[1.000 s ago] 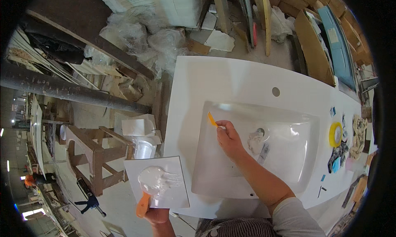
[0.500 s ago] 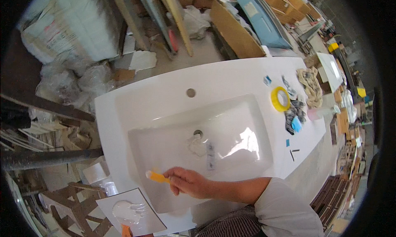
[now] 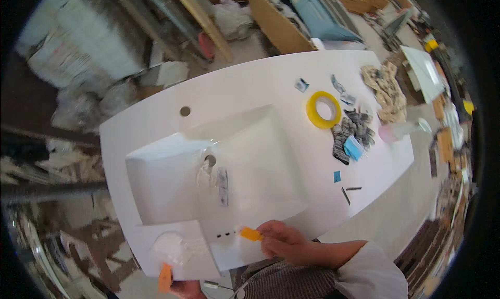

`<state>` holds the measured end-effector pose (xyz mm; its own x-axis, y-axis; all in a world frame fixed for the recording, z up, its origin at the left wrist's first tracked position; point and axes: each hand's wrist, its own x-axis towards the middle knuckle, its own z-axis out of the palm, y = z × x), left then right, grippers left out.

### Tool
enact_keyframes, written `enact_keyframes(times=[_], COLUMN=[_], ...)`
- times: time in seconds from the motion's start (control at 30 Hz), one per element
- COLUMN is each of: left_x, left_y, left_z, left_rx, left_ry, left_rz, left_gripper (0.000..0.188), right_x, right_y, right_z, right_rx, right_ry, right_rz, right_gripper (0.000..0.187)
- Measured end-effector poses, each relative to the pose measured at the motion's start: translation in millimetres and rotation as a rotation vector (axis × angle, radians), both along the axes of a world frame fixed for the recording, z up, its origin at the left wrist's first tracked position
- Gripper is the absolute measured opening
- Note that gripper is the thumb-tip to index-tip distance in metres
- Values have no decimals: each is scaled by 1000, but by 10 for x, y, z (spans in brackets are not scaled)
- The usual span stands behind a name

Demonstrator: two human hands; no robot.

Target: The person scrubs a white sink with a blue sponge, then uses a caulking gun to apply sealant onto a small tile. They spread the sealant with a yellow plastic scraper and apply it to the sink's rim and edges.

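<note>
My right hand (image 3: 284,240) pinches a small orange spatula (image 3: 251,234) with a whitish tip, above the front rim of a white washbasin (image 3: 260,158). Several small dark marks (image 3: 226,234) show on the basin by that tip. At the lower edge, my left hand (image 3: 188,289) is closed on the near edge of a flat white board (image 3: 203,265), its fingers partly hidden beneath. White paste (image 3: 174,247) is spread over the board, which covers the basin's front left corner. An orange piece (image 3: 165,278) sticks out at the board's near edge, beside my left hand.
A crumpled white lump and a small packet (image 3: 223,186) lie by the drain. Yellow tape (image 3: 323,110), grey gloves (image 3: 354,130), a cloth (image 3: 384,91) and a spray bottle (image 3: 403,131) occupy the right side. Dark metal bars (image 3: 54,192) stand at left.
The view has shifted, with the basin now farther left. My right hand has moved the spatula rightward to the front rim. The board has come over the basin's front left corner.
</note>
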<state>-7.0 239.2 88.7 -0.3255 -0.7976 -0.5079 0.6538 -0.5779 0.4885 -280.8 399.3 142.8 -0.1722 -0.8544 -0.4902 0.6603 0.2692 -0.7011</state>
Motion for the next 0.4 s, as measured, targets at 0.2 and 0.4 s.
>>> enact_keyframes(times=[0.2,0.4], left_x=[-584,-338], left_y=[1073,1885], left_z=[240,247], left_rx=[54,120], left_ry=[61,13], left_rz=[-36,10], left_gripper=[58,72], right_x=[-440,-413], right_y=[734,986], right_z=[315,427], right_rx=[-29,-31], right_ry=[154,387], right_rz=[56,285], right_gripper=[23,17])
